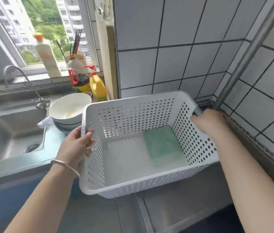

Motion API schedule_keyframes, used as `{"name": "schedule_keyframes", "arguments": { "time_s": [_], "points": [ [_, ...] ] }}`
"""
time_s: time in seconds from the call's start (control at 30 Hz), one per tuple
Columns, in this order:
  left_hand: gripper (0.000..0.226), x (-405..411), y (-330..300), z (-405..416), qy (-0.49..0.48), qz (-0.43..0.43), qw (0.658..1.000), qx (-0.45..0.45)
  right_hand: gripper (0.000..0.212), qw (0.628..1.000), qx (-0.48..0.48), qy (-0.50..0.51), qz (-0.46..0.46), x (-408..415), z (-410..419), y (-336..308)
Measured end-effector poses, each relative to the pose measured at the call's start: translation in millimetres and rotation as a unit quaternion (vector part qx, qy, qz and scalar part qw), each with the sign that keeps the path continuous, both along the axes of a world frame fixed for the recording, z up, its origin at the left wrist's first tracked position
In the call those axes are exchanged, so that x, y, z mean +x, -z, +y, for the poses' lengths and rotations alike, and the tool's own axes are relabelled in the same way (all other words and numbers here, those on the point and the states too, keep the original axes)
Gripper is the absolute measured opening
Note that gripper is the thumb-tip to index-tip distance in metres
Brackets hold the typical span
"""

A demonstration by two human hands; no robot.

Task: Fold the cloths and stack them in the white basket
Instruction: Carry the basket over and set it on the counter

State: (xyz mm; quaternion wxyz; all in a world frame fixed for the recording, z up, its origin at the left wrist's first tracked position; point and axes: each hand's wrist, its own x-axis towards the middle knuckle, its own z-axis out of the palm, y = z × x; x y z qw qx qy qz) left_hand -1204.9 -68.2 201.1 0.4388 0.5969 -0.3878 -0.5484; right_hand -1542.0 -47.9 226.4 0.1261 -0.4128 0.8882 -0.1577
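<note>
Kitchen with a steel bench [191,195] set in a corner of white tiled wall [191,47]. Sink [6,132] and tap [20,78] at left under a window [40,27]; stacked bowls [69,110] and bottles [89,81] stand beside the sink. A steel pole [250,51] rises at right.

The white basket [132,180] sits tilted, its near edge past the bench front. One folded green cloth [163,143] lies on its floor, against the right wall.

Left hand [77,145] grips the basket's left rim, thumb over the edge. Right hand [208,121] holds the right rim, fingers curled over it.
</note>
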Motion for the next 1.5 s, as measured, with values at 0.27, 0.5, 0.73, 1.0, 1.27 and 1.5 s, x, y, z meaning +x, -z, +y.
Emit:
{"name": "schedule_keyframes", "arguments": {
  "time_s": [0.27,0.5,0.73,1.0,1.27,1.5],
  "points": [
    [0.024,181,-22,49,-0.14,-0.024,0.99,-0.025,0.025,0.968,-0.02,-0.174,-0.181,172,-31,-5],
    [0.017,379,-12,133,-0.28,-0.087,0.956,-0.006,0.015,0.915,0.009,-0.345,-0.209,394,-39,7],
    [0.022,564,-8,252,-0.413,-0.106,0.905,0.004,0.02,0.859,0.021,-0.462,-0.219,634,-4,40],
    [0.026,708,11,384,-0.55,-0.182,0.814,0.05,0.02,0.801,-0.006,-0.563,-0.206,864,59,50],
    [0.027,832,31,469,-0.665,-0.179,0.722,0.066,0.024,0.7,0.007,-0.683,-0.21,1089,93,73],
    [0.03,949,31,525,-0.766,-0.142,0.62,0.094,0.029,0.594,0.046,-0.78,-0.191,1300,136,71]
  ]
}}
